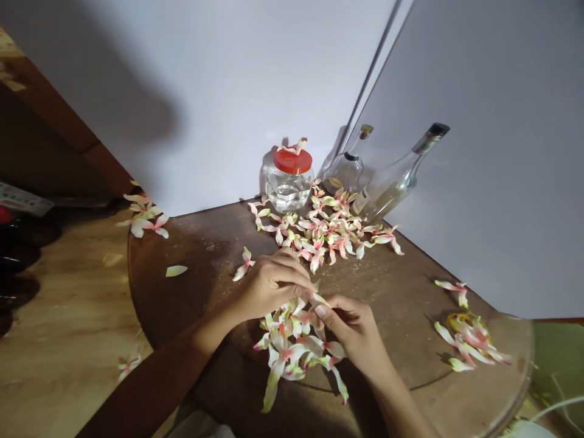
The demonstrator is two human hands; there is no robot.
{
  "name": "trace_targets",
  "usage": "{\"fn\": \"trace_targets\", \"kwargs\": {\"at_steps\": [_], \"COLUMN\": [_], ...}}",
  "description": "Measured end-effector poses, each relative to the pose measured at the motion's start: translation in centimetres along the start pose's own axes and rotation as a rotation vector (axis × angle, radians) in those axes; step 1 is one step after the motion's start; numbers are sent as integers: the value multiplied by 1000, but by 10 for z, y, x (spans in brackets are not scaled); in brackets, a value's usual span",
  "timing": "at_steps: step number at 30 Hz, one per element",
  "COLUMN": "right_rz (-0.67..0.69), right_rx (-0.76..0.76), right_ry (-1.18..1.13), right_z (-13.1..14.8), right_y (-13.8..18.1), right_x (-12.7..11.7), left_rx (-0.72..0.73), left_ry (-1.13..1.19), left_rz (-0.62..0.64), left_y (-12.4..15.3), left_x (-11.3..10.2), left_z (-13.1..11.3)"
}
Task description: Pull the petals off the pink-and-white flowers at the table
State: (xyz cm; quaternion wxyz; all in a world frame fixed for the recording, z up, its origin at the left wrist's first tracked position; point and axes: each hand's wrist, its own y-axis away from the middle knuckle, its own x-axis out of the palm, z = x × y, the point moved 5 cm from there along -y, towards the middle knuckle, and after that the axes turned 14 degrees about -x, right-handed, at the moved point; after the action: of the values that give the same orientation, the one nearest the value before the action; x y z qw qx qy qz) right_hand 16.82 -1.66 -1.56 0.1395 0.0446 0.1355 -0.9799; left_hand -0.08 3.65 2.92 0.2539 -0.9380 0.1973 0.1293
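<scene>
My left hand (276, 280) and my right hand (349, 322) meet above the near part of the brown round-edged table (205, 261). Between their fingertips they pinch one pink-and-white flower (321, 299); its lower part is hidden by the fingers. Just below them is a cluster of similar flowers (292, 353) with greenish petal tips. Whether the pinched flower is joined to that cluster, I cannot tell. Beyond my left hand, a heap of loose flowers (326, 231) covers the back of the table, and a single flower (245, 263) lies beside its wrist.
A clear jar with a red lid (292, 162) stands at the back, a flower on top. Two glass bottles, a round one (344, 173) and a tall one (392, 194), lean near the wall corner. More flowers (474, 340) lie at the right around a yellow ring (456, 321).
</scene>
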Motion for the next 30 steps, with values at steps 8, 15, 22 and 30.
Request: {"fn": "trace_targets", "kwargs": {"at_steps": [8, 15, 22, 30], "right_rz": [-67, 1, 123, 115], "right_rx": [-95, -146, 40, 114], "right_ry": [-19, 20, 88, 102], "right_z": [-1, 8, 1, -8], "right_y": [3, 2, -1, 3], "right_x": [-8, -3, 1, 1], "left_rx": [29, 42, 71, 74], "left_ry": [-6, -20, -136, -262], "left_rz": [45, 132, 116, 117], "left_y": [-1, 3, 5, 8], "left_x": [-5, 14, 5, 7], "left_z": [3, -2, 1, -10]}}
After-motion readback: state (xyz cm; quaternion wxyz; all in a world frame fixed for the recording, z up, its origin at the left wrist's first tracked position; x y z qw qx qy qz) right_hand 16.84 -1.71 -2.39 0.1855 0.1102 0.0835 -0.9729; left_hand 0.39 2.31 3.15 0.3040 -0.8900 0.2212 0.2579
